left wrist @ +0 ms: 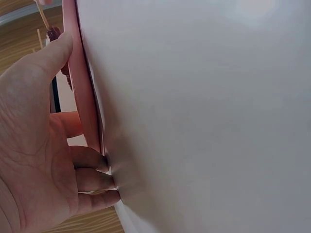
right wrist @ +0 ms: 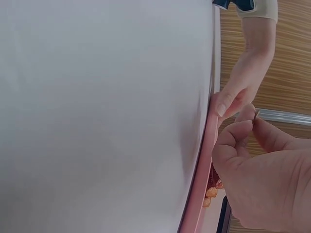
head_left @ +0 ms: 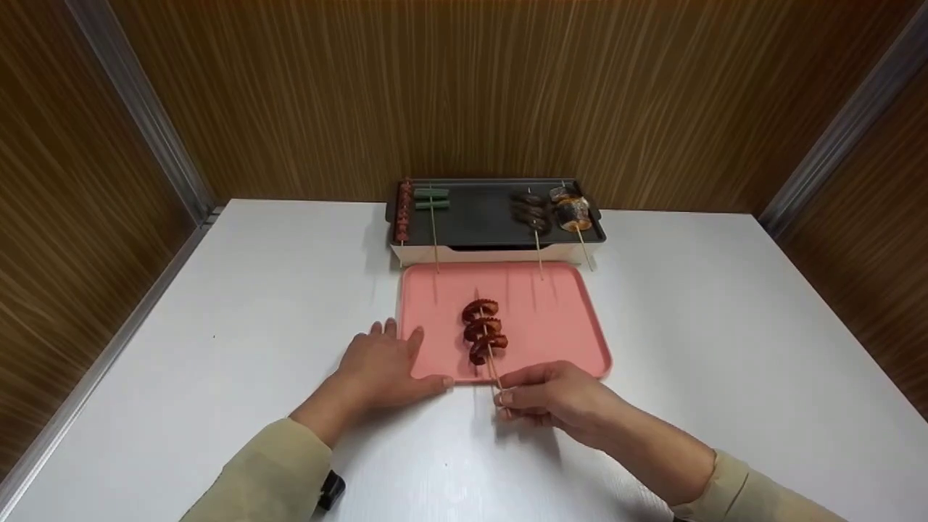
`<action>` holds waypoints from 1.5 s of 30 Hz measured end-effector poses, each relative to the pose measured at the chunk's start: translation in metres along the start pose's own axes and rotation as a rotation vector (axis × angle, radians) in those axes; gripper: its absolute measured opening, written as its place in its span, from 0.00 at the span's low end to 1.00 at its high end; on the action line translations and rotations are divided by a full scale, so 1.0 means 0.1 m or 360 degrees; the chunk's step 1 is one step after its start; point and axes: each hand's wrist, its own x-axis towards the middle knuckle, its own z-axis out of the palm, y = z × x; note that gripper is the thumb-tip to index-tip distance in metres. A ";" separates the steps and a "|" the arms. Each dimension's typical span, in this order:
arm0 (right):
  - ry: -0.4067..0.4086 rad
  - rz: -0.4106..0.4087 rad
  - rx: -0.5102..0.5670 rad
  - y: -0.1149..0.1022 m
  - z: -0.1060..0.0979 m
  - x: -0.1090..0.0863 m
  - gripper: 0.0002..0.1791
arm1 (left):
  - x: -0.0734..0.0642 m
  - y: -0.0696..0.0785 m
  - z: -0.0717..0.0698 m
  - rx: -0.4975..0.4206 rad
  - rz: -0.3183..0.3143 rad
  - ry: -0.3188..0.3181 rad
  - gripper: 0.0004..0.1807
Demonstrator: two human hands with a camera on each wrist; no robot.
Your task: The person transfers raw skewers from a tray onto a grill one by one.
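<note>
An octopus skewer (head_left: 483, 330), with reddish-brown curled pieces threaded on a thin stick, is over the pink tray (head_left: 533, 326). My right hand (head_left: 569, 399) pinches the bare lower end of its stick, just in front of the tray's near edge. In the right wrist view, the right hand's (right wrist: 265, 170) thumb and fingers meet around the stick's tip. My left hand (head_left: 380, 370) rests at the tray's near left corner, fingers spread. Its thumb (left wrist: 60, 48) lies on the rim in the left wrist view, and several fingertips touch the white table.
Behind the tray stands a grill with a dark plate (head_left: 482, 214). On it lie a red skewer (head_left: 404, 210), a green skewer (head_left: 432, 199), a dark brown skewer (head_left: 531, 212) and an orange-and-silver skewer (head_left: 573, 210), their sticks pointing forward. Wood-grain panels (head_left: 478, 87) enclose the white table (head_left: 696, 312).
</note>
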 end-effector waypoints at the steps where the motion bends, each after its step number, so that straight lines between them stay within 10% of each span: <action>1: 0.0005 -0.0002 0.0002 0.00 0.00 0.00 0.18 | 0.00 0.00 0.00 -0.0003 -0.0001 -0.0004 0.56; 29: 0.0108 -0.0156 -0.0013 -0.26 0.00 -0.12 0.16 | 0.00 0.00 0.01 0.0047 -0.0004 -0.0010 0.56; 45: 0.0271 -0.0285 -0.0081 -0.78 -0.17 0.24 0.12 | 0.01 -0.02 0.01 0.0016 0.0016 0.0007 0.57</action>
